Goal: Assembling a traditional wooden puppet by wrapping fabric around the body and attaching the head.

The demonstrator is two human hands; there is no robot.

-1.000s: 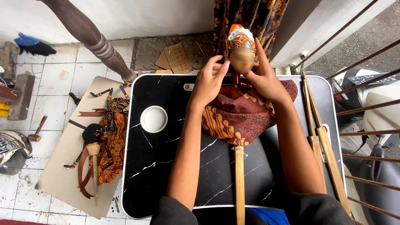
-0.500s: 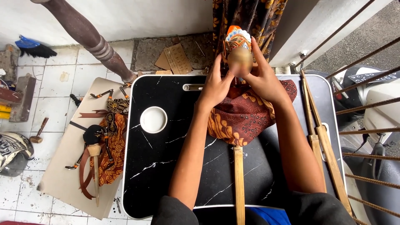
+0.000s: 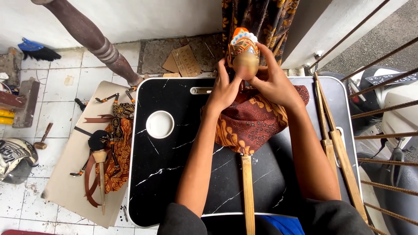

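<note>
Your two bare forearms reach forward and converge, dark sleeves pushed up near the elbows. Your left hand [image 3: 224,89] is raised with fingers extended and curled inward, and your right hand [image 3: 272,82] cups opposite it, fingers wrapped over the top.

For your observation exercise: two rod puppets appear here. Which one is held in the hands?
The puppet on the black table, its head gripped by both hands; the other puppet lies untouched on the board beside it.

On the black tray table [image 3: 174,182], the round recess [image 3: 160,124] lies left of the cloth-draped puppet [image 3: 250,119], two wooden sticks [image 3: 335,143] lie along the table's right edge, and another puppet [image 3: 109,152] rests on a board left of the table.
</note>
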